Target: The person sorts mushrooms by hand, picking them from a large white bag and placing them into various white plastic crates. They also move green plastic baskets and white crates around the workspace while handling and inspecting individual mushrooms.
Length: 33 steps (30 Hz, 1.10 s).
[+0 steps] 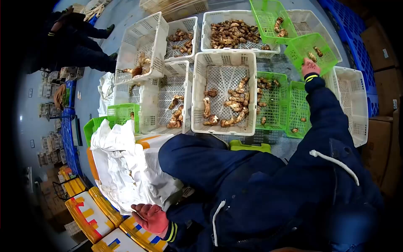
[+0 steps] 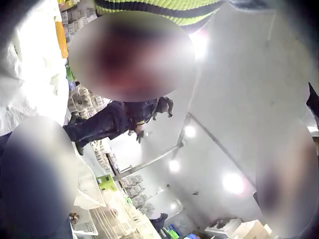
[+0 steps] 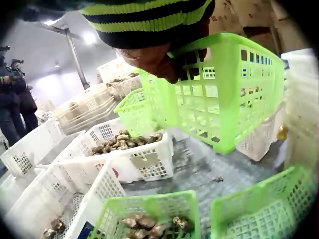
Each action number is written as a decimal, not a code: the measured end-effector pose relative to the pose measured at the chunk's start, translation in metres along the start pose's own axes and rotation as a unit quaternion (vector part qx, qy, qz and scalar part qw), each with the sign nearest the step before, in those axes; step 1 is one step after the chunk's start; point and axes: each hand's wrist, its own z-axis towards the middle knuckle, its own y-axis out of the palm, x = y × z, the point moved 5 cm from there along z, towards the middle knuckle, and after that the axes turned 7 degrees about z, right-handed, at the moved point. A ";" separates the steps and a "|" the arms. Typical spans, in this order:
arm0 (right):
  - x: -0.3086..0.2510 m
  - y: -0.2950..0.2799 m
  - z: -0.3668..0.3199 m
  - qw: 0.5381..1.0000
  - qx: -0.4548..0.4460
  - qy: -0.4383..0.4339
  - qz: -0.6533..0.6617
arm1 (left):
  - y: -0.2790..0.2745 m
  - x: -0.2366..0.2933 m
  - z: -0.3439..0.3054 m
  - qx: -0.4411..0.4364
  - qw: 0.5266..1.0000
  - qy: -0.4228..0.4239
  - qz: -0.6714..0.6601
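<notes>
My right hand (image 1: 310, 67) grips the near rim of a green plastic basket (image 1: 294, 52) that holds two or so brown-and-white mushrooms (image 1: 312, 56). In the right wrist view the fingers (image 3: 174, 69) curl over the rim of this basket (image 3: 229, 94), which is raised above the grey floor. My left hand (image 1: 151, 218) is held low on the left, fingers loosely extended, holding nothing. Beside it lies a crumpled white sheet (image 1: 121, 168). In front of me a white crate (image 1: 224, 61) contains several mushrooms (image 1: 237, 101).
Another white crate (image 1: 205, 31) at the back is heaped with mushrooms, and a second green basket (image 1: 268, 12) sits over its right corner. Green baskets (image 1: 273, 113) stand right of the middle crate. Taped foam boxes (image 1: 88, 214) are at lower left. A person in dark clothes (image 1: 84, 46) is at far left.
</notes>
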 end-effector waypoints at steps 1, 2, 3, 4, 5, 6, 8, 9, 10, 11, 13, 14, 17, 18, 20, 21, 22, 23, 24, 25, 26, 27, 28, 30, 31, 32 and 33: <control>-0.003 0.015 -0.011 0.999 -0.031 0.009 -0.003 | 0.001 -0.002 0.001 0.016 1.000 0.001 0.014; -0.016 0.013 -0.032 0.995 -0.099 0.010 0.020 | 0.000 -0.005 0.005 -0.022 0.999 -0.024 0.004; -0.019 0.027 -0.054 0.996 -0.059 0.008 0.060 | 0.001 -0.006 0.007 -0.022 0.999 -0.026 0.007; -0.017 0.043 -0.072 0.995 -0.065 -0.002 0.076 | 0.002 -0.009 0.008 -0.029 0.999 -0.033 0.010; -0.022 0.049 -0.097 0.984 -0.170 0.024 0.050 | 0.004 -0.011 0.009 -0.036 0.998 -0.040 0.012; -0.024 0.066 -0.119 0.988 -0.135 -0.042 0.061 | 0.005 -0.010 0.008 -0.022 0.999 -0.041 0.005; -0.048 0.049 -0.159 0.980 -0.116 -0.128 0.097 | 0.004 -0.008 0.006 -0.015 0.999 -0.033 0.009; -0.060 0.042 -0.176 0.976 -0.153 -0.130 0.086 | 0.003 -0.007 0.006 -0.010 0.999 -0.029 0.011; -0.069 0.038 -0.189 0.975 -0.154 -0.131 0.097 | 0.002 -0.008 0.006 -0.011 0.999 -0.030 0.009; -0.073 0.038 -0.202 0.968 -0.195 -0.120 0.104 | 0.001 -0.008 0.006 -0.010 1.000 -0.029 0.006; -0.079 0.042 -0.220 0.960 -0.221 -0.103 0.140 | -0.001 -0.008 0.003 -0.005 0.999 -0.034 0.006; -0.078 0.042 -0.225 0.960 -0.222 -0.101 0.139 | -0.001 -0.007 0.002 0.009 0.999 -0.033 0.004; -0.085 0.050 -0.230 0.939 -0.312 -0.088 0.120 | -0.010 -0.001 -0.001 -0.006 1.000 -0.029 -0.005; -0.085 0.051 -0.229 0.937 -0.322 -0.074 0.115 | -0.009 0.000 -0.001 -0.034 0.999 -0.032 -0.013; -0.087 0.055 -0.222 0.927 -0.363 -0.042 0.090 | -0.013 0.002 -0.004 -0.012 0.999 -0.030 -0.023; -0.093 0.056 -0.213 0.927 -0.362 -0.046 0.091 | -0.016 0.003 -0.006 0.013 0.999 -0.028 -0.031; -0.097 0.056 -0.202 0.935 -0.336 -0.047 0.105 | -0.019 0.005 -0.007 0.015 0.999 -0.025 -0.031; -0.101 0.056 -0.192 0.942 -0.309 -0.046 0.120 | -0.023 0.005 -0.006 -0.004 0.999 -0.030 -0.025; -0.108 0.045 -0.179 0.945 -0.307 -0.036 0.111 | -0.024 0.005 -0.004 -0.023 0.999 -0.035 -0.020; -0.115 0.032 -0.163 0.931 -0.328 0.006 0.160 | -0.025 0.007 -0.003 -0.023 0.999 -0.033 -0.021; -0.119 0.037 -0.153 0.927 -0.325 0.019 0.188 | -0.026 0.006 -0.003 -0.032 0.998 -0.043 -0.021; -0.124 0.041 -0.143 0.921 -0.323 0.030 0.214 | -0.026 0.005 -0.003 -0.041 0.998 -0.053 -0.021; -0.128 0.053 -0.134 0.899 -0.324 0.051 0.289 | -0.023 0.002 -0.003 -0.040 0.998 -0.050 -0.023; -0.138 0.063 -0.126 0.852 -0.291 0.061 0.432 | -0.020 0.000 -0.004 -0.016 0.999 -0.033 -0.011; -0.146 0.063 -0.125 0.814 -0.283 0.036 0.506 | -0.023 0.004 -0.006 -0.012 0.999 -0.031 -0.008; -0.146 0.059 -0.128 0.842 -0.257 -0.005 0.474 | -0.023 0.005 -0.007 -0.054 0.996 -0.070 -0.016; -0.144 0.042 -0.130 0.868 -0.226 -0.045 0.439 | -0.022 0.003 -0.007 -0.099 0.989 -0.109 -0.026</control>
